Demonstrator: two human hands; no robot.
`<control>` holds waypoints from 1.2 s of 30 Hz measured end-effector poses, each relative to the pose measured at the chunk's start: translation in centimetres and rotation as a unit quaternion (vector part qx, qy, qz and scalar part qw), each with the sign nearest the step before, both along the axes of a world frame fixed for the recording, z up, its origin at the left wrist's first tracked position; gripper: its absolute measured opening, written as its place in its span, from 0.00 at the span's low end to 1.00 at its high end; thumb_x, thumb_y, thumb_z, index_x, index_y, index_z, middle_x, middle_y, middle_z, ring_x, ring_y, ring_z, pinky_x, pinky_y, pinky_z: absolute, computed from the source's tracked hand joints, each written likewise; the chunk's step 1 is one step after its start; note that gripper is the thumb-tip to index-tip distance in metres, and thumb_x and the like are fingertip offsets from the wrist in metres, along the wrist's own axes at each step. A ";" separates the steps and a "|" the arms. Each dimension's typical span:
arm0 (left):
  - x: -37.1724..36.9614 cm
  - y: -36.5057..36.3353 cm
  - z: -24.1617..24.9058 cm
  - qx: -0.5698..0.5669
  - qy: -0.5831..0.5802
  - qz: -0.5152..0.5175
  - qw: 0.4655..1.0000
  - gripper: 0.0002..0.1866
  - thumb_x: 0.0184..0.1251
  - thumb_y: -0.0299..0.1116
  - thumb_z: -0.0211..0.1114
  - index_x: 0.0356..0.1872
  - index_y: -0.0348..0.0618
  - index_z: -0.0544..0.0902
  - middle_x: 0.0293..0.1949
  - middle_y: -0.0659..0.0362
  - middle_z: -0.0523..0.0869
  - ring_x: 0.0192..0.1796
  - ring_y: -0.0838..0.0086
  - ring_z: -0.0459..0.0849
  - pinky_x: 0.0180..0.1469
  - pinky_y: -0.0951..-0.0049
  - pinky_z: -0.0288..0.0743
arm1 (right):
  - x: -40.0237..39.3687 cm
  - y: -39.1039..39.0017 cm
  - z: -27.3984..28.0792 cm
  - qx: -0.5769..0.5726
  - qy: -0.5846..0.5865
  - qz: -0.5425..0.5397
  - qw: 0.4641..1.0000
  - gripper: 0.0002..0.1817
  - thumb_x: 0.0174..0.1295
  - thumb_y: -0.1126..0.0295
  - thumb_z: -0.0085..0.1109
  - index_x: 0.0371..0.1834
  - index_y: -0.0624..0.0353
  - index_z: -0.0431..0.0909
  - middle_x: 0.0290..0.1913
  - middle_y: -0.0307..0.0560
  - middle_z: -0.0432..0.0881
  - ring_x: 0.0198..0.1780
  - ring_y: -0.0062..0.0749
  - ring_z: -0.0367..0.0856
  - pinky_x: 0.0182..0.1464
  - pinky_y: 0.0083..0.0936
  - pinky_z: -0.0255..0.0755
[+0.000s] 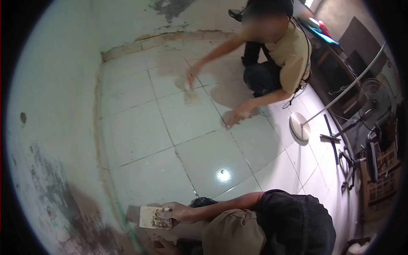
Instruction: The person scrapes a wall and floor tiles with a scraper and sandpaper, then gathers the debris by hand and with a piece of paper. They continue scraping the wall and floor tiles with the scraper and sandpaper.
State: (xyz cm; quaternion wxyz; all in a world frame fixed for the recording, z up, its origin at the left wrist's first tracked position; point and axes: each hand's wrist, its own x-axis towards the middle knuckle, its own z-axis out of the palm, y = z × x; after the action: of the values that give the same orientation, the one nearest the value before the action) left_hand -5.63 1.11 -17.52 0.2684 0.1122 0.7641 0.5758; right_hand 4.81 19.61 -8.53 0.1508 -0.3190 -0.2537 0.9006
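My right hand (180, 212) reaches in from the dark sleeve at the lower right, fingers closed on a flat, square, cream-coloured spreader (148, 217) with dark smears on it. The spreader is held over the floor close to the base of the left wall. My left hand (165, 246) shows just below it at the bottom edge, dim and partly cut off, so its grip is hidden. White floor tiles (148, 182) with dark joint lines lie in front of me. My bent knee (233, 229) in brown cloth is beside my right forearm.
Across the floor, a person (289, 51) squats with one hand over a pale flat piece (192, 98) and the other low over the tiles. To the right stand a round-based pole (300, 127), a fan (374, 93) and dark metal legs (333, 138). A stained wall (51, 127) borders the left.
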 end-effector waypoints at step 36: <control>-1.5 -7.7 20.3 0.040 0.071 0.113 0.990 0.31 0.61 0.28 0.60 0.66 0.38 0.60 0.34 0.58 0.73 0.35 0.75 0.74 0.38 0.76 0.71 | -22.5 12.8 15.1 0.710 0.005 -0.259 0.655 0.18 0.62 0.76 0.49 0.55 0.68 0.72 0.45 0.63 0.80 0.45 0.50 0.80 0.48 0.32 0.71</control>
State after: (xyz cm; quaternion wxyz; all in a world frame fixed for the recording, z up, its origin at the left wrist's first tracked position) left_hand -7.15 -6.60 2.74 0.1421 0.0758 0.7655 0.6229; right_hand -17.70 32.37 6.59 0.5598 -0.1632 -0.7221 0.3721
